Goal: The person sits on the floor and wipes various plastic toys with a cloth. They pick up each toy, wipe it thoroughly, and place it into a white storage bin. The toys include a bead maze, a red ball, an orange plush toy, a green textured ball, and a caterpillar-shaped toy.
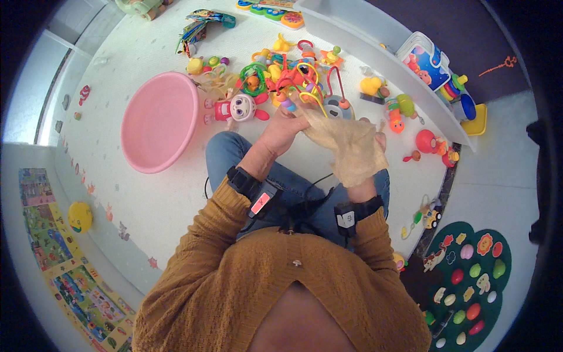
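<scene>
My left hand [283, 130] pinches one end of a thin beige cloth [354, 147], its fingers close beside the beads of a wire bead maze toy. The cloth hangs over most of my right hand [381, 139], leaving some fingertips and the wrist visible; its grip is hidden. Just beyond both hands stands the bead maze toy [338, 108], with a grey animal-face base and red and yellow wires. A doll in a red and white outfit [239, 108] lies left of the maze, near my left hand.
A pink plastic basin [160, 123] stands to the left on the pale mat [145, 211]. Colourful toys [281, 72] are heaped beyond the maze. A white shelf unit [378, 57] runs along the upper right. A green felt board [470, 281] with egg shapes lies at lower right.
</scene>
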